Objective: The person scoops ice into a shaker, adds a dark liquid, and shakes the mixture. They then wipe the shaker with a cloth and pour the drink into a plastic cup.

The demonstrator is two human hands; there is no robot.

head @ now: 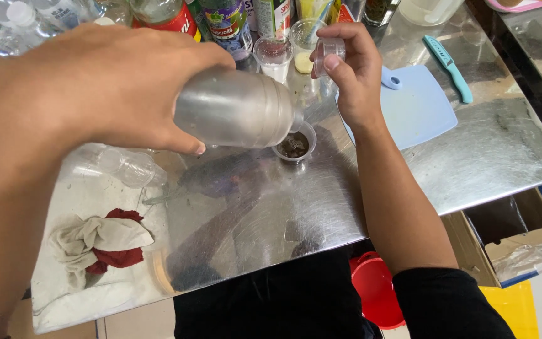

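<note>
Left hand (105, 85): You clench a steel shaker (236, 110), tipped nearly flat, its mouth directly over the small clear cup (295, 145).
Right hand (352, 75): You pinch a small clear lid (332, 48) between thumb and fingers, at 1 o'clock from the cup.
Cup: Stands on the steel table (484, 150), with dark contents inside.
Surroundings: Blue cutting board (418, 110) at 3 o'clock; bottles (227, 22) at 12; rags (105, 242) at 8.
Risk: The cup is small and unsteadied; a fast pour could overflow or tip it.

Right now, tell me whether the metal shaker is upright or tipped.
Tipped. The left hand holds the metal shaker nearly on its side, its mouth pointing down over the small clear cup with dark contents on the steel table.
</note>
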